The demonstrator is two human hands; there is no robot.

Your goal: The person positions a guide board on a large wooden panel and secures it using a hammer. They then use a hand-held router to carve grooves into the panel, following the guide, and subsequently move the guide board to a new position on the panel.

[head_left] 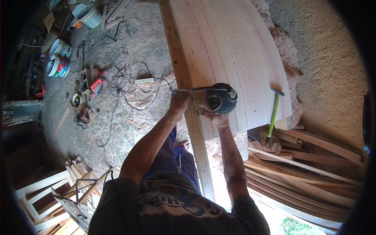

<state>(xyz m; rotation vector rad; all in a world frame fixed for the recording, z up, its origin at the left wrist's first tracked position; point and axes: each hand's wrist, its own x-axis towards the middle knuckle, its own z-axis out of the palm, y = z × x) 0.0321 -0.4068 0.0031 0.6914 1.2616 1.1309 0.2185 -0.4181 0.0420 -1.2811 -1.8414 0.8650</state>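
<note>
A dark power tool (221, 99) with a rounded, ribbed body stands over the near part of a pale, curved panel of wooden boards (235, 51). My right hand (217, 118) is closed around its near side, the fingers partly hidden beneath it. My left hand (180, 102) is closed at the tool's left side, above a long wooden rail (181, 70); its fingertips are hard to make out. From the tool's right side a black cord (199, 89) loops back across the top and over my left hand. The tool's underside is hidden.
A hammer (275, 113) with a green handle lies at the panel's right edge, above stacked lumber (305, 172). On the floor at left are tangled cords, a red power tool (98, 83), a power strip (144, 80) and buckets (58, 66). Wooden frames (43, 192) stand lower left.
</note>
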